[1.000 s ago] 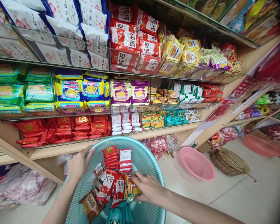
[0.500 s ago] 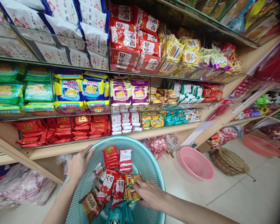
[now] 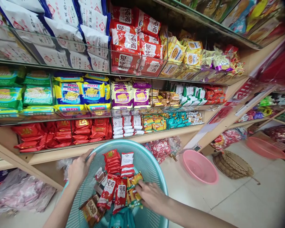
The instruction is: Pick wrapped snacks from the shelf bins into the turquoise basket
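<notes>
My left hand (image 3: pixel 79 169) is closed on the upper left rim of a teal mesh basket (image 3: pixel 154 161). Inside the basket, the fingers of my right hand (image 3: pixel 152 194) close on yellow snack packets (image 3: pixel 133 190) at the right of the pile; the fingertips are partly hidden. Beside them lie two red and white packets (image 3: pixel 108 190). Dark red packets (image 3: pixel 112 161) and white packets (image 3: pixel 127 161) are stacked above these. Brown packets (image 3: pixel 92 210) lie at the lower left, and teal packets (image 3: pixel 122 219) at the bottom.
Glass-fronted shelves (image 3: pixel 133 110) of wrapped snacks stand in front of the basket. On the tiled floor to the right are a pink basin (image 3: pixel 199 166) and a woven basket (image 3: pixel 232 164). Plastic bags (image 3: pixel 21 193) lie at the lower left.
The yellow packets have shifted and spread slightly under my right hand, with the top one tilted upward. My left hand stays on the rim.
</notes>
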`<state>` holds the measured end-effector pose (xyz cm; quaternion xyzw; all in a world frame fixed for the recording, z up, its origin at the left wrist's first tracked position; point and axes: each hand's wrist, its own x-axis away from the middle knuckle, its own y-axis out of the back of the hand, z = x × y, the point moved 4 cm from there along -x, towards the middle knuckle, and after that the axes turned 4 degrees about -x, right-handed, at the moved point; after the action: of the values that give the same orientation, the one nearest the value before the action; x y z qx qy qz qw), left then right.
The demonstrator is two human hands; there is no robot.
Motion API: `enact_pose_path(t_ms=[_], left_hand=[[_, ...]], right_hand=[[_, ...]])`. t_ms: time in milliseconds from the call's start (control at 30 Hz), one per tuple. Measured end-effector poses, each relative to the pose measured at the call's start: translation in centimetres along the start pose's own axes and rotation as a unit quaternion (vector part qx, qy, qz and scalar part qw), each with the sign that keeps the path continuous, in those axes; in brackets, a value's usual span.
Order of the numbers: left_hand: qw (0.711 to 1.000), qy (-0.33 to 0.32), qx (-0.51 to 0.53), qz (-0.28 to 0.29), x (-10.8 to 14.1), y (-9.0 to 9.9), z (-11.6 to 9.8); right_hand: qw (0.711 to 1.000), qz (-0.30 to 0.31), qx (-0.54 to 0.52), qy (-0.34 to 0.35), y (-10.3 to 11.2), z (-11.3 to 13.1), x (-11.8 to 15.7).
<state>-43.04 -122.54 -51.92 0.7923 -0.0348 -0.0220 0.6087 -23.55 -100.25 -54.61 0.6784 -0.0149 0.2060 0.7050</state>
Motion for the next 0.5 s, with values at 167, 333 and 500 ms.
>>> enact_pose_path(t_ms=[167,333,500], left_hand=[[1.0,0.008,-0.007,0.016,-0.2,-0.2,0.4],[0.999,0.024,-0.03,0.034,-1.1,-0.9,1.1],[0.998,0.026,-0.042,0.035,-1.4,-0.9,0.8]], right_hand=[[0.999,-0.008,-0.043,-0.026,0.8,-0.1,0.1],[0.987,-0.105,-0.11,-0.045,3.7,-2.3,1.3],[0.965,-0.218,-0.123,-0.083,6.4,-6.4,2.5]])
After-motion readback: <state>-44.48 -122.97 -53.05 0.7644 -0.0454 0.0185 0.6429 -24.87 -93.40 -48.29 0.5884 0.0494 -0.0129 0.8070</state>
